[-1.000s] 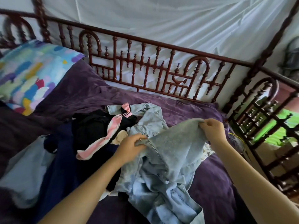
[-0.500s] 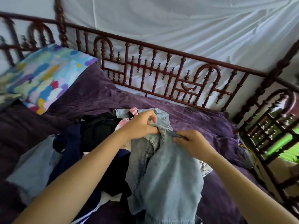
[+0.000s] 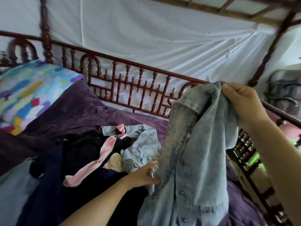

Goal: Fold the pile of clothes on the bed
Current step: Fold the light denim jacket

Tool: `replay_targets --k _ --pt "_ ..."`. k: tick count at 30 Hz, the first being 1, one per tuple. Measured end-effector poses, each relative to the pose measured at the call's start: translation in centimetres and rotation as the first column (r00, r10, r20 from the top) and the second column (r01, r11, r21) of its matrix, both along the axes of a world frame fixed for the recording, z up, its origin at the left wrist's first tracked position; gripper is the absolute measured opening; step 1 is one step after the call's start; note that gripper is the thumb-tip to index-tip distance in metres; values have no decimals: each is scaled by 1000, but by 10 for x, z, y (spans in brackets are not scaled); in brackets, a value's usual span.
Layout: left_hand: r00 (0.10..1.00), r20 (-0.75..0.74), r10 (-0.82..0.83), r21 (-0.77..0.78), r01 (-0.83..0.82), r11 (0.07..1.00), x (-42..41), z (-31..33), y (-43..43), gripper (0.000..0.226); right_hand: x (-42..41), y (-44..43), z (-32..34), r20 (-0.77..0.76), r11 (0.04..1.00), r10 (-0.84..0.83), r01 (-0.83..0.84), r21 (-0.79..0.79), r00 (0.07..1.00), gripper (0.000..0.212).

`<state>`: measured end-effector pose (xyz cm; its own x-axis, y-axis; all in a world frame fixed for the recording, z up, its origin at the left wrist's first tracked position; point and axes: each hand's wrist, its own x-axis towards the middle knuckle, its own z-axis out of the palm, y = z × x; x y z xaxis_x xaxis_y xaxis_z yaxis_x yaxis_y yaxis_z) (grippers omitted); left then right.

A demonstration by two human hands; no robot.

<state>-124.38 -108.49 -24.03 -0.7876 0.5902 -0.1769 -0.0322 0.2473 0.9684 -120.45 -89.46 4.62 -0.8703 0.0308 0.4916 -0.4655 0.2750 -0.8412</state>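
While my right hand (image 3: 241, 101) pinches denim jacket (image 3: 203, 152) collar high, left hand (image 3: 145, 174) blurred at placket, grip unclear; sleeve on pile (image 3: 78, 152) may drag pink sock (image 3: 104, 154).

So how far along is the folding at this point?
Nothing folded is visible. The right hand holds the denim jacket up by its collar; the left hand grips its front edge lower down. The pink sock, black garment and navy garment lie heaped on the purple bedspread, unfolded.
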Motion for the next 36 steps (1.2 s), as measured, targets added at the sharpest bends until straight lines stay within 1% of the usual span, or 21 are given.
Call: replay_targets --k 2,5,7,8,10,11,13,15,16,17,18,20,22,24,25,27,28,31,33,34,36 --pt "996 84 -35 78 28 997 2 9 8 77 5 9 19 -25 999 -4 2 -45 1000 27" --pt "984 138 -111 128 93 987 8 22 20 67 10 24 34 -49 993 -115 113 -38 992 20" --pt "999 10 -50 69 49 996 8 38 19 34 11 38 35 -45 972 -235 233 -35 971 25" --pt "993 -116 -13 -11 12 1000 5 46 16 25 12 44 33 -51 957 -290 289 -32 956 27" --pt "926 -372 60 -178 -135 975 -3 65 1 39 11 55 26 -84 914 -402 405 18 912 33" --pt "885 -457 87 -228 -211 951 -7 74 -10 38 10 61 21 -99 884 -457 464 61 884 34" --pt "838 -527 142 -289 -335 897 -15 89 -35 37 7 69 12 -126 838 -523 536 107 843 27" --pt "840 -504 202 -269 -375 887 -17 103 -59 37 5 73 4 -141 814 -551 567 129 823 28" --pt "857 -433 279 -172 -382 908 -16 111 -69 35 6 72 1 -140 810 -554 570 139 821 27" --pt "878 -299 373 -14 -395 919 -12 119 -77 29 6 71 -2 -134 810 -553 569 146 822 25" --pt "889 -113 445 169 -424 890 -6 129 -84 23 7 68 -4 -137 814 -546 562 145 827 26" --pt "867 218 448 453 -497 740 10 154 -94 21 9 63 -5 -181 816 -522 550 178 834 31" --pt "843 356 404 615 -537 577 23 183 -104 34 15 54 -1 -254 803 -488 544 243 835 35" --pt "834 352 424 727 -529 437 35 218 -113 48 22 45 5 -307 795 -459 540 277 834 36" --pt "834 313 454 777 -500 383 44 235 -115 47 27 40 10 -319 798 -446 533 282 836 38" --pt "854 201 480 870 -381 314 63 266 -118 17 37 30 21 -338 815 -421 515 265 842 42" --pt "857 156 491 903 -326 282 71 278 -118 9 41 26 26 -344 829 -414 505 239 843 45" --pt "842 16 540 951 -179 251 80 299 -115 24 53 17 40 -292 902 -391 426 68 873 50" --pt "793 -77 605 952 -121 280 85 303 -110 30 59 12 45 -237 924 -375 382 -21 896 43" --pt "746 -99 659 950 -125 285 86 303 -106 29 62 10 46 -205 931 -363 363 -39 909 37" --pt "617 -131 776 941 -169 293 86 301 -101 23 65 5 43 -130 952 -305 300 -56 943 40"
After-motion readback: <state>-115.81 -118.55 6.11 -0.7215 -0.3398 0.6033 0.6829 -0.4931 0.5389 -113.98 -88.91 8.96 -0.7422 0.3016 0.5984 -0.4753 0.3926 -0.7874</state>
